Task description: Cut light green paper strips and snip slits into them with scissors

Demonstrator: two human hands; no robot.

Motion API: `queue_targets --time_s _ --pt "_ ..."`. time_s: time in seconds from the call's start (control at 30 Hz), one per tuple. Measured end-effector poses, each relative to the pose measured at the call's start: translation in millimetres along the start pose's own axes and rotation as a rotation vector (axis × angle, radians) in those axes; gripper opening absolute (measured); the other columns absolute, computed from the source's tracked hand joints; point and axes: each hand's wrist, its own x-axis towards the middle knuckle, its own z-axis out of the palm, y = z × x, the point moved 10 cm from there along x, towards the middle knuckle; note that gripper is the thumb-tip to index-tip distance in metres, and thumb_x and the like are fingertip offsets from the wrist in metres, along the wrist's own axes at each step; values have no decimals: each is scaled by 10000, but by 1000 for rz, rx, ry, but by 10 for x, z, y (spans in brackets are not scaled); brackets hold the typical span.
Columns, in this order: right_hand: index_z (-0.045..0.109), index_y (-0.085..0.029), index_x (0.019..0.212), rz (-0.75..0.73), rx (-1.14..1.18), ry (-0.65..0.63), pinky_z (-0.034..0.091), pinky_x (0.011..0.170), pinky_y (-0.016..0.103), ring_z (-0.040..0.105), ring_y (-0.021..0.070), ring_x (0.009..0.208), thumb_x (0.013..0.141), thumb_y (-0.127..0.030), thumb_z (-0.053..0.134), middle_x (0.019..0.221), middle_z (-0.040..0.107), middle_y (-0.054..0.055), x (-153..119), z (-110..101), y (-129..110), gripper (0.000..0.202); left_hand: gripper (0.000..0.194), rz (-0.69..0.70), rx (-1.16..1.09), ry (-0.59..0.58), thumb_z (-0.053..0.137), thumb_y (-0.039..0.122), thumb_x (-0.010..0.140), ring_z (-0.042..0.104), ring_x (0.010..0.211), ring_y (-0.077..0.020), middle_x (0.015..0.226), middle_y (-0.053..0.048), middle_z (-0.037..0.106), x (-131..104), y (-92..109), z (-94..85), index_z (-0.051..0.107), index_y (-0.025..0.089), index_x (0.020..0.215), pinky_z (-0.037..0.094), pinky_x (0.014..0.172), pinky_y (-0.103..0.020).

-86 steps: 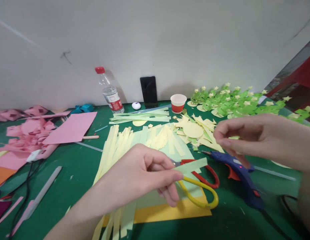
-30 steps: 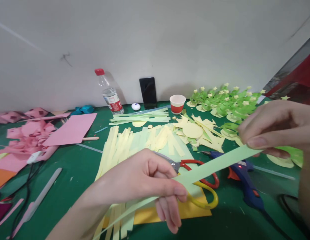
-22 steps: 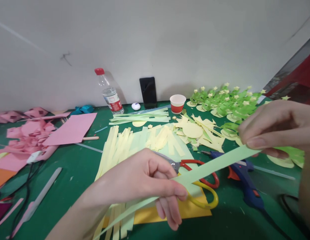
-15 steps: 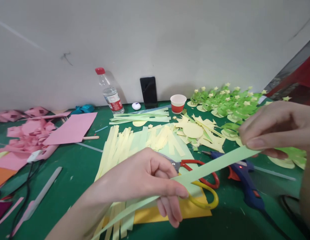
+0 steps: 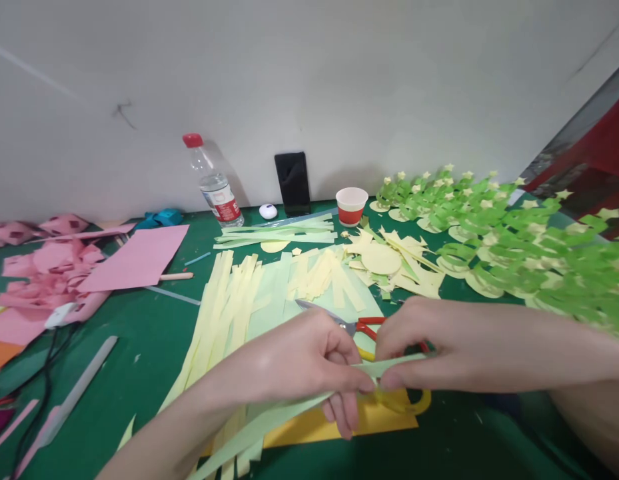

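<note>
A long light green paper strip (image 5: 269, 424) runs from the lower left up to both hands. My left hand (image 5: 322, 363) pinches it between thumb and fingers near the centre. Close beside it, my right hand (image 5: 414, 347) is closed on the strip, thumb tip almost touching the left thumb. Below and behind the hands lie scissors (image 5: 346, 324) with red and yellow handles, partly covered by my right hand. They rest on green and yellow paper strips (image 5: 239, 293) and an orange-yellow sheet (image 5: 294, 430).
Star-topped green paper pieces (image 5: 489, 220) fill the right. Yellow cut-outs (image 5: 382, 259), a paper cup (image 5: 351, 208), a phone (image 5: 293, 183) and a water bottle (image 5: 222, 193) stand or lie behind. Pink paper (image 5: 139, 257) and a black cable (image 5: 48, 380) are left. My right arm mostly hides the glue gun.
My right hand has moved left and down, along the strip to beside my left hand. The stretched length between the hands is now short. The view has shifted slightly.
</note>
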Motion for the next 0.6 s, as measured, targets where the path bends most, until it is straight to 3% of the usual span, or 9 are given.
queue_targets --time_s 0.07,0.17,0.27,0.37,0.47,0.6 --pt "512 -148 568 9 90 -103 214 405 202 271 54 444 844 -388 479 498 318 -59 94 139 6 367 284 -11 18 -5 711 325 679 565 410 -84 418 52 580 12 -23 17 559 141 525 441 473 -173" --pt "563 -134 574 -4 178 -152 247 422 193 304 48 445 833 -301 482 495 409 -51 179 192 6 319 258 -15 72 -27 657 274 738 558 405 -76 416 54 573 12 -34 46 591 139 529 442 472 -162" --pt "631 -108 574 -92 261 -154 286 429 176 385 49 456 804 -227 498 505 502 -28 209 182 -73 291 253 -37 85 -77 622 231 765 555 400 -59 430 59 578 -9 -43 95 606 139 529 448 483 -145" --pt "673 -80 611 -184 368 -160 340 461 150 461 50 494 798 -189 507 552 564 -3 183 161 -179 272 252 -27 38 -144 696 296 703 538 372 -62 409 62 569 -52 -10 160 604 139 527 440 458 -145" --pt "703 -61 677 -186 392 -205 348 451 145 453 45 474 795 -190 530 541 544 -7 102 142 -203 246 288 14 -17 -179 709 370 681 522 346 -70 398 53 577 -119 53 168 610 140 539 414 407 -153" --pt "720 -59 669 -110 322 -202 331 418 159 444 53 434 787 -204 556 479 494 -18 -79 -31 -85 248 249 19 -65 -203 676 328 725 550 368 -70 436 43 616 -255 87 91 617 139 574 440 430 -149"
